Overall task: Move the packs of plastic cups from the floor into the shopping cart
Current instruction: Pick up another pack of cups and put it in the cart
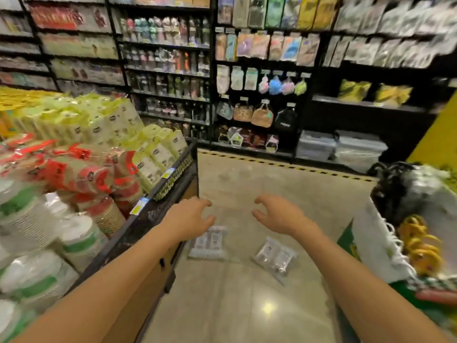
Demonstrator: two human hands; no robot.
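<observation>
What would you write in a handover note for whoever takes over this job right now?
Left hand: open, empty. Right hand: open, empty. Both reach out above the packs.
Left pack and right pack lie apart on the floor, untouched.
Done: nothing yet.
Left: pick up both packs and put them in the cart, which I cannot clearly make out here.

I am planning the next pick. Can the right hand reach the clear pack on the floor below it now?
Probably yes. The right hand hovers open above the clear pack, which lies flat on the floor; nothing stands between them. It would have to go lower.
</observation>
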